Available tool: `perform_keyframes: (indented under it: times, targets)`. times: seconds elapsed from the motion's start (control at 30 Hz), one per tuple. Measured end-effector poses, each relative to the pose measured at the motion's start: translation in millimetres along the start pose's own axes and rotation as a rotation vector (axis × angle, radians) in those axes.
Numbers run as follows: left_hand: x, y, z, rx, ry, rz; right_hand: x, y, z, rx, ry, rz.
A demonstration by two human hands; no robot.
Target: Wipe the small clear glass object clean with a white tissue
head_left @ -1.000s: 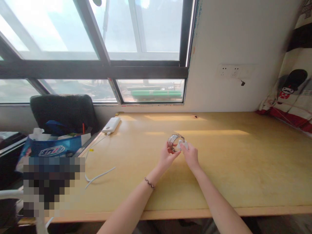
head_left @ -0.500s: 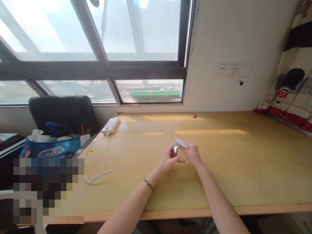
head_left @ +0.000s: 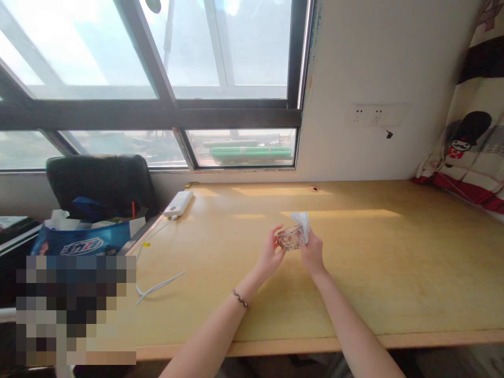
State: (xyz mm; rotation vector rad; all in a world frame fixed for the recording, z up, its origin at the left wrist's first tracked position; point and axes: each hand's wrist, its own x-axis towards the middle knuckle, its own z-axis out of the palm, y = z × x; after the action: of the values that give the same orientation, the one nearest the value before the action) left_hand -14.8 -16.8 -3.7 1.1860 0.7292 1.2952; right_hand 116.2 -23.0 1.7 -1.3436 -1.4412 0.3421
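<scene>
Between my hands, above the wooden table (head_left: 220, 294), is a small clear glass with a faceted surface (head_left: 290, 239), tipped on its side. My left hand (head_left: 271, 249) grips its left end, thumb below and fingers above. At the other end, my right hand (head_left: 314, 253) is closed on a white tissue (head_left: 302, 222), which is pressed against the glass's right side and sticks up above the fingers. The right fingertips are partly hidden behind the tissue and the glass. A braided bracelet (head_left: 240, 298) circles my left wrist.
On the table's left edge lies a white power strip (head_left: 179, 203) with a white cable (head_left: 160, 284). Beyond that edge stand a dark chair (head_left: 100, 181) and a blue bag (head_left: 86, 239). Wall sockets (head_left: 368, 115) are at the back, a patterned curtain (head_left: 468, 136) at right.
The glass has turned in my hands, so its faceted side now faces me instead of its round opening. The tissue has swung upright at the glass's right side, with my right hand lower.
</scene>
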Motion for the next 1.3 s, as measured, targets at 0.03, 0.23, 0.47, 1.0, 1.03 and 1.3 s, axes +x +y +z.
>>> perform_keyframes:
  times: [0.03,0.23,0.47,1.0,1.03,1.3]
  targets:
    - [1.7,-2.1,-1.2,-0.088,0.013,-0.093,0.1,-0.1,-1.3,-0.044,0.036,-0.033]
    - [6.1,-6.4,-9.1,-0.596,-0.205,-0.671,-0.4,4.6,-3.9,-0.149,0.032,-0.162]
    - [7.0,8.8,-7.7,-0.811,-0.132,-0.513,1.8,6.7,-0.7,-0.214,-0.103,-0.161]
    - [18.4,-0.5,-23.8,-0.928,0.223,-0.296,-5.6,-5.1,14.7,0.371,-0.438,0.031]
    - [18.6,-0.4,-23.5,-0.922,0.233,-0.301,-6.5,-5.7,15.8,0.386,-0.449,0.026]
    - [14.6,4.0,-17.4,-0.801,0.16,-0.336,-2.1,-1.6,15.8,0.322,-0.335,-0.136]
